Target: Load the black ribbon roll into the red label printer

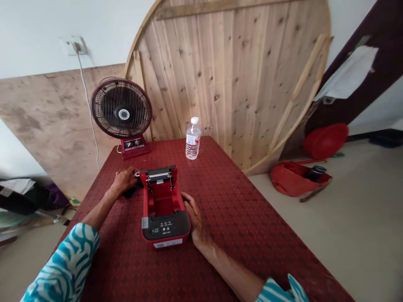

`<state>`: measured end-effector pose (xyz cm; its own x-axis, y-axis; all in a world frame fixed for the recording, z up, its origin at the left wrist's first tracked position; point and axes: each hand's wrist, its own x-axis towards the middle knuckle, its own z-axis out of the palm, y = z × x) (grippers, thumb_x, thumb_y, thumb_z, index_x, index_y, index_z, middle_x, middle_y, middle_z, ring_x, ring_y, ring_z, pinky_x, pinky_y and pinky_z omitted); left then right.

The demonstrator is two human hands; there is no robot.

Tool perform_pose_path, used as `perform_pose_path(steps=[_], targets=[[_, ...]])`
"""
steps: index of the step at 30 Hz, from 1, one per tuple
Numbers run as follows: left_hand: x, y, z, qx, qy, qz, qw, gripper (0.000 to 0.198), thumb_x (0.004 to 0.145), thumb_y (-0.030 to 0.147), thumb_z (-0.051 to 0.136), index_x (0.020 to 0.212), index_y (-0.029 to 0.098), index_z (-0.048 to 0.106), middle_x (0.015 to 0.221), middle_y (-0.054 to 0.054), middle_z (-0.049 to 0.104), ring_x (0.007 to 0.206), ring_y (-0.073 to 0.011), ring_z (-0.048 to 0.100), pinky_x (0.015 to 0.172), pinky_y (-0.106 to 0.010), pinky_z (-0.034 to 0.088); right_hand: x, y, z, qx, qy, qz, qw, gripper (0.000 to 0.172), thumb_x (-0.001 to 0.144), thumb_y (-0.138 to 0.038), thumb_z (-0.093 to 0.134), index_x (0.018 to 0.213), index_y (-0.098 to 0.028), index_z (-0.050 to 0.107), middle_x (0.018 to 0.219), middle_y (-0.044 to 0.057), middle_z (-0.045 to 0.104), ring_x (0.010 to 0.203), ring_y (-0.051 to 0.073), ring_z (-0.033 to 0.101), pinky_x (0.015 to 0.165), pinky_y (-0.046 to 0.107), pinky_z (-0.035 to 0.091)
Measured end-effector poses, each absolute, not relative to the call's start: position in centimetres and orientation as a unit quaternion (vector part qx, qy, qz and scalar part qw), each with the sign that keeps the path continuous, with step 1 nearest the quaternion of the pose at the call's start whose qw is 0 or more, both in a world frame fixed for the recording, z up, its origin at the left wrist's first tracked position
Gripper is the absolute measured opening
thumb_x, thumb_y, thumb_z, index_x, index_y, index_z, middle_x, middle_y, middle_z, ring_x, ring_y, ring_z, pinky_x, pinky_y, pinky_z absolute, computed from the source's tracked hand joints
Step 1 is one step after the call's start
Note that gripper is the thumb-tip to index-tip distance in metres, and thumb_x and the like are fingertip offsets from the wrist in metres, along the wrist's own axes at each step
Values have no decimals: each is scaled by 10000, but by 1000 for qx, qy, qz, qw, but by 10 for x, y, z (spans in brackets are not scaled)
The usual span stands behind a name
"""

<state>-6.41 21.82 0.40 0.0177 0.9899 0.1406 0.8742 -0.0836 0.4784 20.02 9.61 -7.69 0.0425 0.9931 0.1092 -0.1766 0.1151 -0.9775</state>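
A red and black thermal printer [165, 226] stands on the table with its lid [159, 174] raised, and its red inner bay shows with nothing in it. My right hand [195, 220] grips the printer's right side, fingers pointing away from me along the wall. Left of the raised lid, my left hand [125, 180] is closed on a small roll [136, 174], of which only a pale round end shows. Beneath that hand lies a flat black object [129, 193], partly covered, whose kind I cannot make out.
On the patterned red table [220, 222], a fan [122, 113] stands at the far left and a water bottle [192, 140] at the far end. A large round wooden board [220, 75] leans on the wall behind. A red bag [289, 180] sits on the floor at right.
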Motion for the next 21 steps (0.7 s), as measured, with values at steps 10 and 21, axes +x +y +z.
perform_pose_path(steps=[10, 21], targets=[[-145, 203, 9, 621, 654, 360, 237, 799, 636, 712, 609, 1182, 130, 600, 1239, -187, 672, 1147, -306, 632, 940, -418, 521, 200, 96, -73, -433, -480, 488, 587, 407, 909, -510, 467, 1202, -262, 602, 1274, 54, 623, 1235, 240, 538, 1084, 422, 393], [-135, 192, -9, 575, 657, 411, 262, 611, 601, 598, 690, 1041, 175, 657, 904, -77, 759, 842, -281, 707, 628, -313, 561, 199, 99, -75, -430, -480, 478, 597, 406, 904, -520, 472, 1183, -260, 611, 1237, 58, 639, 1199, 238, 559, 1066, 425, 408]])
